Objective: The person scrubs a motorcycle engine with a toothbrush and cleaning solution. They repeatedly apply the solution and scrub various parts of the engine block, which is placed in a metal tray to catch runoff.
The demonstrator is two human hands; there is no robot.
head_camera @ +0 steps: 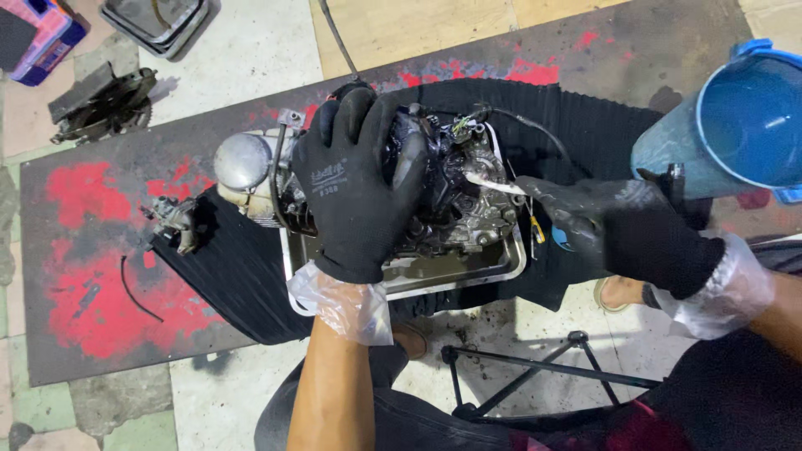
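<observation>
Concrete floor carries a red-stained board (92,276) with a metal tray (455,271). Inside the tray sits a motorcycle engine (451,188); left hand (359,188) spreads fingers over it, right hand (622,230) grips a brush (501,185) touching it. Blue bucket (743,125) stands right of the engine.

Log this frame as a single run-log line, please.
left hand: gloved, flat on engine | right hand: gloved, holds pale-tipped tool to engine | engine in metal tray on black mat | blue bucket right
</observation>
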